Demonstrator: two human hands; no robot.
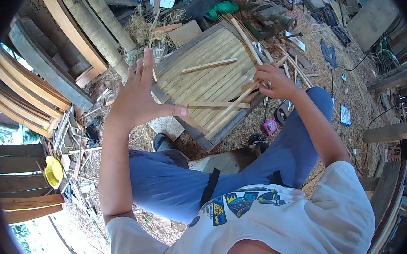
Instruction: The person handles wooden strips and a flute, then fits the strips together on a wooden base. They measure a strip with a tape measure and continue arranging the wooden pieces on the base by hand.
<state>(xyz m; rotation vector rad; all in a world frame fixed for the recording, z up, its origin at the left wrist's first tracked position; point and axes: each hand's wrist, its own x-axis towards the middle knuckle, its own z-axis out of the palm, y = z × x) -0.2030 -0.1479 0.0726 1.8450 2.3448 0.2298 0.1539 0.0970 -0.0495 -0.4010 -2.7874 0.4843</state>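
My left hand (135,101) is raised in the air with its fingers spread and nothing in it. Beyond it lies a panel of slatted wood (177,84) in a dark frame, low in front of my knees. My right hand (276,80) is closed around a thin wooden strip (233,107), which slants across the panel's near right part. Two more loose pieces rest on the panel: a short wooden strip (208,65) near its middle and another wooden strip (218,104) crossing under the held one. What else my right fingers cover is hidden.
A pink tape measure (270,127) lies on the shavings-covered ground by my right foot. Planks (77,36) lean at the left, near a yellow bowl (53,171). A metal vise-like tool (283,23) stands beyond the panel. A dark cable (357,64) runs along the right.
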